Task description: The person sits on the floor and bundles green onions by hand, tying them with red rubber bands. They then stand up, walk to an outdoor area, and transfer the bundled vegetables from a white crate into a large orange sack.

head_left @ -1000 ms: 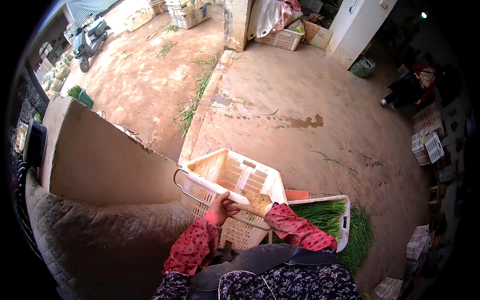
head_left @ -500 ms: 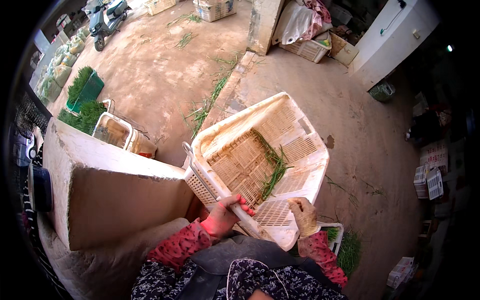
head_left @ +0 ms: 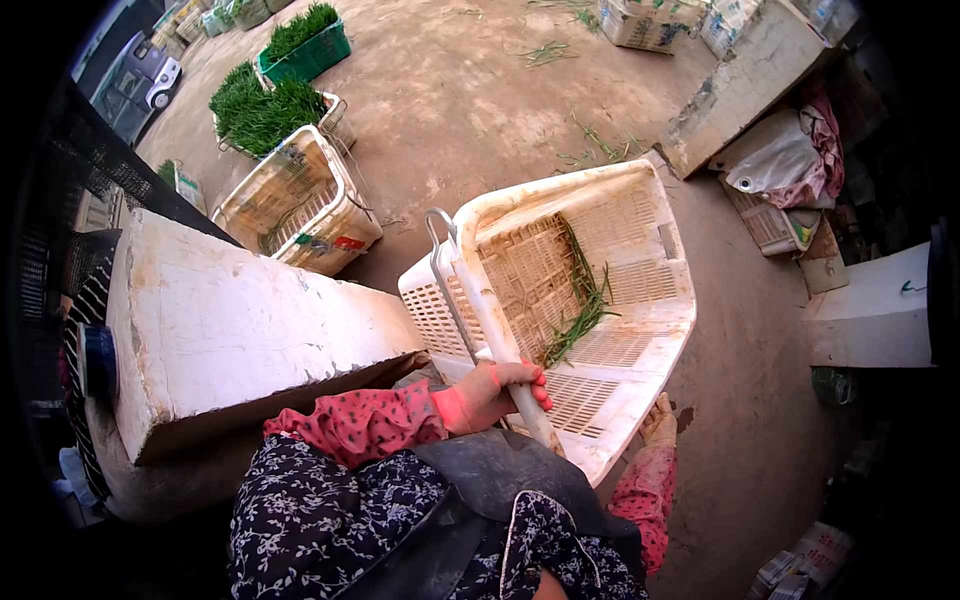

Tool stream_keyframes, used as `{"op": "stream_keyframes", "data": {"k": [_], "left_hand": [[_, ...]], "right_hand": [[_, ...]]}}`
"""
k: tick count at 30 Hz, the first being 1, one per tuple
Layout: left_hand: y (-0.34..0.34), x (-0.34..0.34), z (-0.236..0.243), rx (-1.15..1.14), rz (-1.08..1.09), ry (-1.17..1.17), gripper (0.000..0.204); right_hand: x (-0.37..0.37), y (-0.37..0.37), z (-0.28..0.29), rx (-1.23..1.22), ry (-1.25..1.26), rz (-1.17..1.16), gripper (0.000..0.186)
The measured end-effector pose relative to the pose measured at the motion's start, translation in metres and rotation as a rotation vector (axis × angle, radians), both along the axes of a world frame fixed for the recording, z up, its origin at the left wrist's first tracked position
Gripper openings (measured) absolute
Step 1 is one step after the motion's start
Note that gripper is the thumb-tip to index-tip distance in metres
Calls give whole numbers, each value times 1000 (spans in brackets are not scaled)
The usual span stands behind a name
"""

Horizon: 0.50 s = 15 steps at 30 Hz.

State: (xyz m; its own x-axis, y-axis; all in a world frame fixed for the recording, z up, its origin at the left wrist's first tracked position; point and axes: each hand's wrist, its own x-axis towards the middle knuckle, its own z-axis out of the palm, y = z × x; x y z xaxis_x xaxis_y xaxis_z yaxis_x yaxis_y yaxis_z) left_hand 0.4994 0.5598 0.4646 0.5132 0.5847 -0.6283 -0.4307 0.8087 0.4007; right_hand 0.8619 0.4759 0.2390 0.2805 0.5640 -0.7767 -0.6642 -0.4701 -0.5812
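A large off-white plastic crate [head_left: 635,378] with slotted walls is tilted in front of my body, its open side towards me. My left hand [head_left: 492,394] is closed round its near left rim, thumb over the edge. Beside that rim a bent metal handle [head_left: 447,275] stands up. Inside the crate lies a small bunch of long green stalks [head_left: 580,318]. My right hand [head_left: 659,424], in a pale, stained glove, is outside the crate's lower right edge with its fingers stretched upward. Whether it touches the crate I cannot tell.
A thick white ledge [head_left: 270,325] runs to my left, close to the crate. Beyond it stand another off-white crate [head_left: 355,225], crates heaped with green stalks [head_left: 265,112] and a green crate [head_left: 318,58]. A pillar [head_left: 735,95] rises at the far right; loose stalks litter the floor.
My view has swung left, so the surroundings sit farther right. My right hand has moved from over the crate's near side to outside its right edge. My left hand keeps its grip.
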Motion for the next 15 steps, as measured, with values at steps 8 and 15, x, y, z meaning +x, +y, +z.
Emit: {"op": "stream_keyframes", "data": {"k": [8,15], "left_hand": [[187,-16,16,10,190,-59,12],[313,-32,5,-79,326,-118,14]], "right_hand": [[-8,287,61,362,291,93,59],[-32,452,111,374,345,132,67]]}}
